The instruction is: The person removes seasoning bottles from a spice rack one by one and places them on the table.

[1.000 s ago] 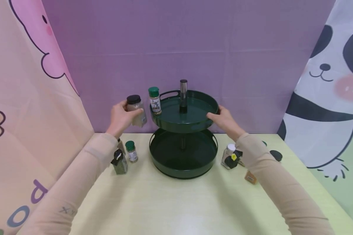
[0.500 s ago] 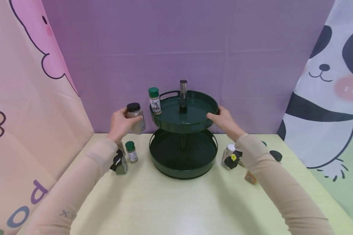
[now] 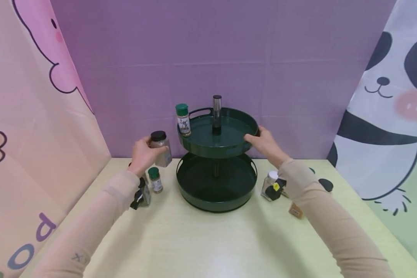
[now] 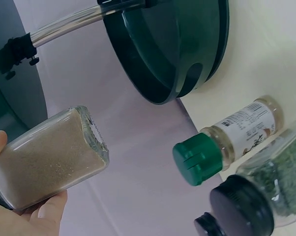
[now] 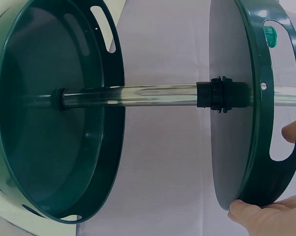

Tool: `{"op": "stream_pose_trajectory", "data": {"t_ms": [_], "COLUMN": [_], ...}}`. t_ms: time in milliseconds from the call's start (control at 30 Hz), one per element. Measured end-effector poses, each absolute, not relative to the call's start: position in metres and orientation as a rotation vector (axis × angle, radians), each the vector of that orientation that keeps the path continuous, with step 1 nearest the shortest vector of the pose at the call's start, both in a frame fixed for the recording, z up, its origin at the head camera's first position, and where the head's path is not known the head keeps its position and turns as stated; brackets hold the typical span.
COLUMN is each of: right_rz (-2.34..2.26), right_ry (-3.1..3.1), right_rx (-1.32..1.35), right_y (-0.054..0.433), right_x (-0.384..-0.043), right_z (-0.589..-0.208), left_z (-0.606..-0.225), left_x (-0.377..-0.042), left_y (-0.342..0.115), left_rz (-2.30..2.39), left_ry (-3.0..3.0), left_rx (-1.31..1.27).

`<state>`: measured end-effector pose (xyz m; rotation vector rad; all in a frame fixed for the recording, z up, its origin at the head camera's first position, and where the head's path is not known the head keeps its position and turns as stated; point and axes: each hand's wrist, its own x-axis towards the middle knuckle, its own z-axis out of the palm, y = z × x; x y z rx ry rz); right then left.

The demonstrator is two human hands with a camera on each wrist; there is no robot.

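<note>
My left hand (image 3: 144,155) holds a clear spice jar (image 3: 165,157) with a black lid, upright in the head view and raised left of a dark green two-tier turntable rack. In the left wrist view, grey-brown powder fills the jar (image 4: 52,160) between thumb and fingers. My right hand (image 3: 266,144) grips the right rim of the rack's upper tray (image 3: 215,150); in the right wrist view, fingers (image 5: 251,216) touch that tray's edge. A green-capped spice shaker (image 3: 184,124) stands at the upper tray's left side. The lower tray (image 3: 217,205) sits on the table below.
Left of the rack stand another green-capped shaker (image 3: 155,180) and a black-lidded jar of green herbs (image 4: 285,182). To the right are a white-lidded jar (image 3: 269,183), an orange-brown packet (image 3: 295,210) and a black lid (image 3: 326,184), partly behind my right sleeve.
My left hand has lowered the spice jar, from beside the upper tray's rim to nearer the table. My right hand and the rack have stayed in place.
</note>
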<state>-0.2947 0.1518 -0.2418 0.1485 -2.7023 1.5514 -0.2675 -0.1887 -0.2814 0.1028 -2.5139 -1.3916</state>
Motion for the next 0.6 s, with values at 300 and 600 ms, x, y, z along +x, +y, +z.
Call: {"op": "stream_pose_trajectory", "data": {"t_ms": [300,600], "right_rz": [1.548,1.546], "right_ry": [-2.706,-2.718], "right_rx": [0.141,0.128], "right_y": [0.152,0.151], "right_x": [-0.297,-0.295], "right_z": [-0.243,-0.241], "left_z": [-0.294,-0.307], "left_x": [-0.265,-0.263], "left_y": [-0.189,-0.188], "left_rz": [-1.373,-1.413], "left_ry": [-2.551,-2.568], "left_rx": [0.147,0.138]}}
